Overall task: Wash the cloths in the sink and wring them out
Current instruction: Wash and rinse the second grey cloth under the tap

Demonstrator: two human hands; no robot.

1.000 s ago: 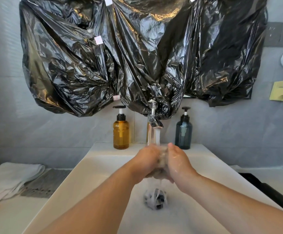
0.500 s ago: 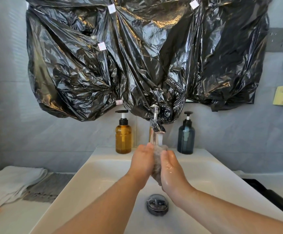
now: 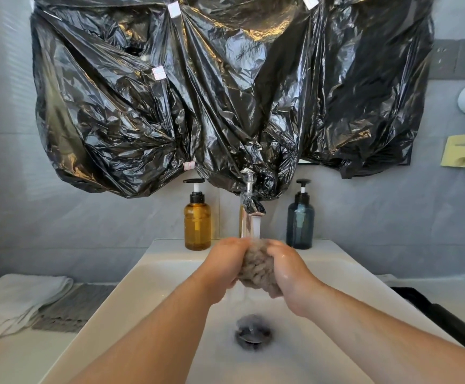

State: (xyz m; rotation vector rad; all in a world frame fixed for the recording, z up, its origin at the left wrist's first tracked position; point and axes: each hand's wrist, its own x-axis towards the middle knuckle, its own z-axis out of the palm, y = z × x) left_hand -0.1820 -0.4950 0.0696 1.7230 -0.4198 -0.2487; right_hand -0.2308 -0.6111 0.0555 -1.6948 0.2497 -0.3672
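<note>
- One bunched taupe cloth (image 3: 256, 270), above the sink (image 3: 153, 275) under the running faucet (image 3: 249, 206), long axis slanting down toward the drain (image 3: 253, 332).
- Two hands: left hand (image 3: 225, 261) and right hand (image 3: 289, 270) both curl round it.
- Behind: one amber pump bottle (image 3: 197, 225), one blue pump bottle (image 3: 300, 223).

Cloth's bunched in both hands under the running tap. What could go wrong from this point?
1. The grey cloth is wadded tight between the left hand and right hand, so its inner folds may not rinse through.
2. It is held high in the tap stream, near the back rim of the sink; splash could reach the amber bottle and blue bottle.
3. Drips flung during wringing might wet the folded white towel on the left counter.
</note>
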